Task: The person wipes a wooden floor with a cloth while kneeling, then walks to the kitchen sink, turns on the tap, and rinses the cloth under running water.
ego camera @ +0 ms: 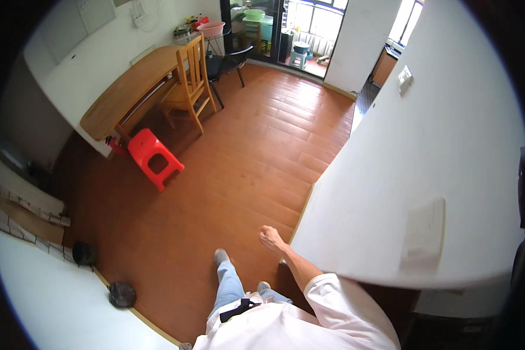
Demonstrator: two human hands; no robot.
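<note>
My right hand (pixel 271 238) is out in front of me, its fingers curled in and no object visible in them. It hangs above the brown wood-look floor (pixel 227 192), near the end of the white wall (pixel 376 188) on my right. My left hand is out of view. Before me, a red plastic stool (pixel 142 146) lies tipped on the floor or stands tilted; I cannot tell which. Behind it a wooden table (pixel 127 92) runs along the left wall, with a slatted wooden chair (pixel 192 83) drawn up to it.
A black chair (pixel 229 63) stands past the wooden one. A pink basin (pixel 211 29) sits on a small glass-topped stand. At the far end, a dark-framed sliding door (pixel 284 39) shows a balcony. Two black bags (pixel 122 295) (pixel 85 253) sit along the left wall.
</note>
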